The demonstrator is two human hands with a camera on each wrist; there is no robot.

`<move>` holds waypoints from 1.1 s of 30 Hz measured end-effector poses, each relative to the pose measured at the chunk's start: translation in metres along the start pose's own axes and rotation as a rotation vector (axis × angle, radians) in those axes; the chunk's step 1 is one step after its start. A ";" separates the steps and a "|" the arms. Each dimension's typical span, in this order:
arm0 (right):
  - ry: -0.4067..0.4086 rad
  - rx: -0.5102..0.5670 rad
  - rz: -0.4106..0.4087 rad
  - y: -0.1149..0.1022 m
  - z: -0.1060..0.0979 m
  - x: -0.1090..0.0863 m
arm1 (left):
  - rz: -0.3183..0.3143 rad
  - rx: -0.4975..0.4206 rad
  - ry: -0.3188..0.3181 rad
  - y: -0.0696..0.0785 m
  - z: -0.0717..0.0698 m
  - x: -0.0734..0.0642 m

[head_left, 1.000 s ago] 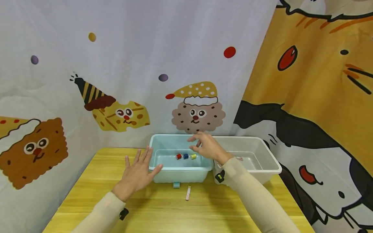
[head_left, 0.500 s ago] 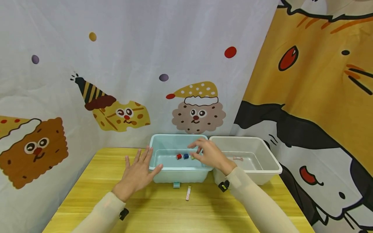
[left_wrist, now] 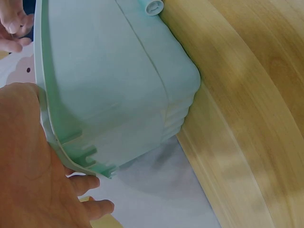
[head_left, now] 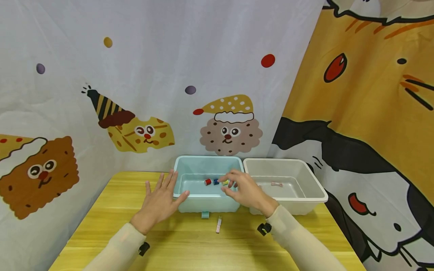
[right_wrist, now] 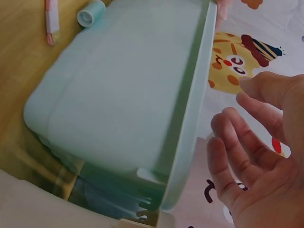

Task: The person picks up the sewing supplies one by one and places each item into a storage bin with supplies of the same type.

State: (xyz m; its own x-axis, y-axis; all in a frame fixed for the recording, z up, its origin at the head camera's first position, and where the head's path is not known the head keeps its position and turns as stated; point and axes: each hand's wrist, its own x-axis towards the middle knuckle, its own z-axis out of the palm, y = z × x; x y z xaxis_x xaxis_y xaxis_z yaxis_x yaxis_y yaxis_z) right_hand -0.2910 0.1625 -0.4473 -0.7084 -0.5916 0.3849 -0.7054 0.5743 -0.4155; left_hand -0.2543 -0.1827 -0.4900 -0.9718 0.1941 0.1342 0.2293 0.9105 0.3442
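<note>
My left hand has its fingers spread and straight against the left edge of a light blue plastic bin. The left wrist view shows the palm and fingers along the bin's rim. Inside the bin lie a red thread spool, a dark blue spool and a yellow spool. Over the bin's right side hovers my right hand, partly in front of the yellow spool. In the right wrist view its fingers are loosely bent, with nothing between them.
A white bin adjoins on the right, holding a small pinkish strip-like piece. On the wooden table, before the blue bin, lie a light blue spool and a thin pink-and-white strip. A printed curtain hangs behind.
My right hand has moved down and slightly right, uncovering the pinkish piece in the white bin and partly covering the yellow spool. The left hand stays where it was.
</note>
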 end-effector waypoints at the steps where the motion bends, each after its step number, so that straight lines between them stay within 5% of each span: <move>1: 0.000 -0.001 -0.001 -0.001 0.001 -0.002 | 0.000 0.001 0.001 0.000 0.000 0.000; 18: 0.098 0.083 -0.090 -0.012 0.019 -0.033 | -0.001 0.012 -0.003 0.000 -0.001 0.001; 33: 0.065 0.173 -0.195 -0.005 0.045 -0.054 | -0.001 0.017 -0.002 0.001 -0.001 0.001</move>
State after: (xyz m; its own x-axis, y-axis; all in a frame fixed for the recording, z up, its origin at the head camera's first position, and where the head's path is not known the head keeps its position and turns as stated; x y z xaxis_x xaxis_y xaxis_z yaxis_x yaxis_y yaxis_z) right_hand -0.2481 0.1658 -0.5028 -0.5633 -0.6411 0.5212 -0.8182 0.3445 -0.4604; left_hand -0.2548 -0.1819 -0.4889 -0.9722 0.1936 0.1320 0.2272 0.9167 0.3286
